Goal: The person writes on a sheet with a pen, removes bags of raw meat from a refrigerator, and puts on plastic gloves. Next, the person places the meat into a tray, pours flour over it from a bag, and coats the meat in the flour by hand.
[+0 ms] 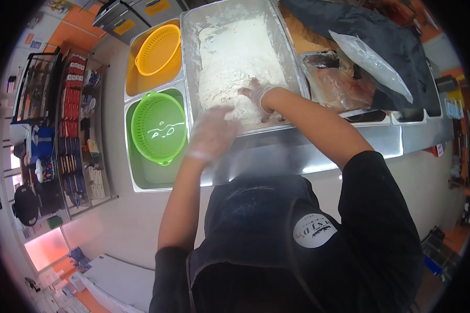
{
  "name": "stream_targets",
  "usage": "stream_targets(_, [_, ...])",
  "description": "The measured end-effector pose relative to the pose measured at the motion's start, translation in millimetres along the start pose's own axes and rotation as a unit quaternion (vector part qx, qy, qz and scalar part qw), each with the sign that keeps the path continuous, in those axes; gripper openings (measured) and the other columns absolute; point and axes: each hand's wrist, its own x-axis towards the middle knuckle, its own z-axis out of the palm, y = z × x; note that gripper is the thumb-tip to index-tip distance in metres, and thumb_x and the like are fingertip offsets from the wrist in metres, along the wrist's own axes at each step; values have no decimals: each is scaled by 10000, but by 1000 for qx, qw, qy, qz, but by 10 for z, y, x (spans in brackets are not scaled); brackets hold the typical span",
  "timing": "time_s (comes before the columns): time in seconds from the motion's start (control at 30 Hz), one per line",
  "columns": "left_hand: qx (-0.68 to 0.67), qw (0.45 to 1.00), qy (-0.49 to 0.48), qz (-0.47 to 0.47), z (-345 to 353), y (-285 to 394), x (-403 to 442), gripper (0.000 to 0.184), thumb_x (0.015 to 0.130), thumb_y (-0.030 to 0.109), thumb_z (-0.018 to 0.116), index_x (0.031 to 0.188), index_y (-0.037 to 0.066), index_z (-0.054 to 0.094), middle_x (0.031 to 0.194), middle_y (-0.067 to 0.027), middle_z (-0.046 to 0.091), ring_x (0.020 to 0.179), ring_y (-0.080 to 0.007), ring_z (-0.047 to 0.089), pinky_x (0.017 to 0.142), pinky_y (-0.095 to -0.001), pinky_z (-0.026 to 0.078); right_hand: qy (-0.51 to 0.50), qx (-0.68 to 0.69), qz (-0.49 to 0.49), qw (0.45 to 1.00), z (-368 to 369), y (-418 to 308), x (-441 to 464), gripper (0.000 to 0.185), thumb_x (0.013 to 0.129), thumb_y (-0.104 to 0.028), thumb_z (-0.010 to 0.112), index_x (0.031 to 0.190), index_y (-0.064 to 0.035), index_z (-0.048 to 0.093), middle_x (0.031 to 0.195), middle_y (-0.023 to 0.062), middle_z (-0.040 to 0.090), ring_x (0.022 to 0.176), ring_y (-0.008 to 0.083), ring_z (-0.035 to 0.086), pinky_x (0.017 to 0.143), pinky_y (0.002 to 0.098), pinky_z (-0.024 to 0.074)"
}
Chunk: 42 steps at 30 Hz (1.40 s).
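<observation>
White flour (235, 47) fills a long metal tray (189, 57), with clumps near its front end. My right hand (261, 98), in a clear plastic glove, rests in the flour near the tray's front right corner. Its visible fingers are spread, and some are hidden by flour and the hand itself. Over the tray's front left edge is my left hand (214, 134), also gloved. Motion smears its fingers, so I cannot make out their shape or whether they touch anything.
Left of the tray, a green basket (141, 125) sits in a metal basin of liquid, with a yellow basket (156, 49) in the basin behind. On the right are raw meat pieces (344, 88) in a container, a white plastic bag (371, 65) and dark sheeting (344, 21).
</observation>
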Motion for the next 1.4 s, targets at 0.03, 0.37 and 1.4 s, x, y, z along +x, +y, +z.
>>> stream_targets(0.03, [47, 999, -1, 3, 180, -74, 222, 517, 873, 352, 693, 1271, 41, 583, 1253, -201, 612, 1163, -322, 596, 1011, -405, 463, -3, 33, 19, 999, 2, -18, -64, 1187, 647, -136, 862, 1585, -178, 135, 1616, 259, 54, 1232, 441, 553, 1015, 416, 497])
stream_targets(0.37, [150, 974, -157, -65, 483, -138, 750, 783, 770, 352, 752, 1410, 0, 471, 1261, -255, 607, 1205, -376, 577, 1025, -404, 467, 87, 166, -16, 982, 109, 75, -195, 829, 694, -69, 744, 1456, -24, 422, 1160, 254, 665, 1107, 340, 650, 929, 372, 514])
stream_targets(1.4, [135, 982, -120, -50, 118, -461, 1043, 844, 841, 283, 658, 1492, -89, 271, 1221, -293, 620, 1168, -356, 614, 1030, -373, 456, 122, 114, 174, 971, 135, 138, -31, 817, 787, -433, 766, 1414, -23, 441, 1216, 209, 656, 1145, 361, 626, 963, 382, 507])
